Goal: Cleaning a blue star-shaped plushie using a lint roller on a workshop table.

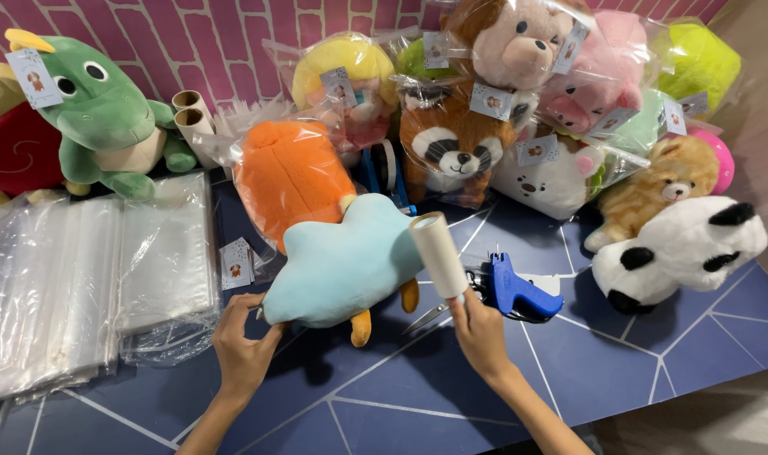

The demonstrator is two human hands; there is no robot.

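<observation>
While the left hand (242, 350) pinches the lower edge of a pale blue, cloud-shaped soft plush toy with orange feet (343, 265), its grip closed on the fabric, the right hand (478, 333) is clamped round the handle of a cream-white cylindrical lint roller (439, 254), held tilted above the toy's right side. Plush toy: lying on the dark blue desk with thin white lines (418, 396), near centre, partly over an orange plush in a clear plastic bag (290, 179). Just right of the right hand: blue plastic tagging gun (519, 293), flat on the desk, with a pair of scissors (435, 313) partly hidden beside it. Left: stack of clear plastic bags (89, 278); small printed paper tags (237, 263) near its edge. Far left: green dragon plush (106, 114). Right: white and black panda plush (683, 248), tan bear plush (654, 190). Rear: bagged, tagged plush toys, including a brown raccoon plush (451, 143), against a pink brick-pattern wall (224, 42).
</observation>
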